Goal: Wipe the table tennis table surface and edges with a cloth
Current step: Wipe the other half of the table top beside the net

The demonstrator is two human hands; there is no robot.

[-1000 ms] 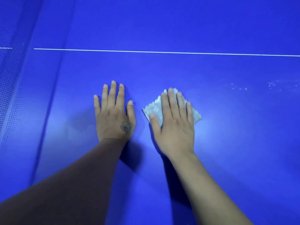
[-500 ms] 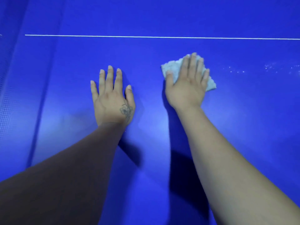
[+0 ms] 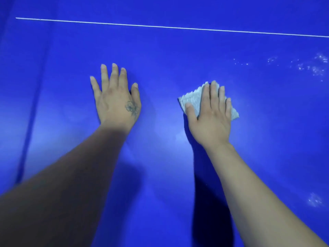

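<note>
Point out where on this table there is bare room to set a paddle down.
Bare blue table lies between the white line and the fingertips, and in the gap between the left hand and the right hand pressing the cloth. Far right is speckled with white specks.

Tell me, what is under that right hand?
A pale folded cloth lies under the flat right hand, on the blue table. Its corners stick out; its middle is covered.

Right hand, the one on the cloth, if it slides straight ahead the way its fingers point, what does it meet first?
Only bare blue table, it seems. The right hand, flat on the cloth, points up the picture, and next in that line is the white line. The white specks lie off to its right.
</note>
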